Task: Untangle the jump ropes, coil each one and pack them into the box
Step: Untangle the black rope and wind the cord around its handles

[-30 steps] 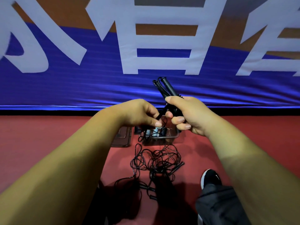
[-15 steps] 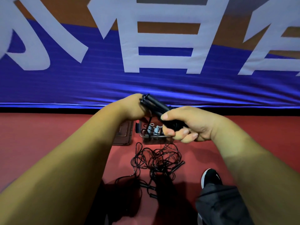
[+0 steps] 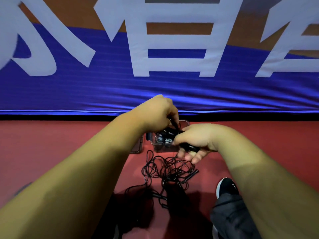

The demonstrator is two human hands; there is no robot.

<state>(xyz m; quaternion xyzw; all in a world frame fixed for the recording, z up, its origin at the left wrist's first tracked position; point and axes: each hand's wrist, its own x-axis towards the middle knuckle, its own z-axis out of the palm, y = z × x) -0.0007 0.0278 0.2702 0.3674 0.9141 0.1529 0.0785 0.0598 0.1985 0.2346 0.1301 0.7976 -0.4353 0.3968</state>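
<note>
Bundled jump rope (image 3: 170, 131) hangs over the clear box (image 3: 184, 121), left hand (image 3: 160, 114) gripping its cord, right hand (image 3: 198, 140) pinching the handle end (image 3: 189, 148) with lower fingers loose; likely failure: weak hold lets the coil spring apart or snag the tangled ropes (image 3: 169, 169) on the floor (image 3: 51, 152) nearby.

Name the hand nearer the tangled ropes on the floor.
Right. The right hand hangs just over the far edge of the tangled ropes; the left hand is farther up, over the box.

Left hand (image 3: 159, 114) and right hand (image 3: 198, 140) hold a black rope (image 3: 190, 147) above the clear box (image 3: 163, 147) (tangled ropes (image 3: 168, 169) lie nearer).
</note>
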